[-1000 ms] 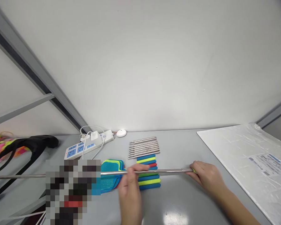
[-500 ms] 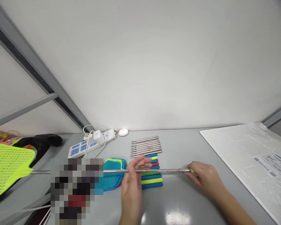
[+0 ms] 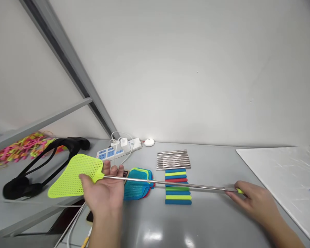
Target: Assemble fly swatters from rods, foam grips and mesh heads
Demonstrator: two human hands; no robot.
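Observation:
A yellow-green fly swatter [image 3: 79,174] with a long metal rod stretches across the view above the table. My right hand [image 3: 255,203] is closed around its handle end, where a bit of yellow-green grip shows. Under the neck of the swatter lies my left hand [image 3: 105,193], palm up, fingers spread and the thumb by the head's lower edge. Behind the rod, blue and yellow-green swatter heads [image 3: 136,186] are piled on the table. To their right, blue, yellow, red and green handle grips [image 3: 178,198] lie in a column, with metal rods [image 3: 173,160] in a row beyond them.
A white power strip [image 3: 119,151] with plugs and cables sits at the back, beside a round white device [image 3: 149,142]. At left are a metal frame bar [image 3: 46,120], a black strap-like object [image 3: 72,148] and colourful cords [image 3: 23,150]. A white wrapped board [image 3: 281,168] lies right.
My left hand has slid left along the rod to the swatter's neck, its fingers opened. The swatter and my right hand have shifted right in view, and the camera has turned left.

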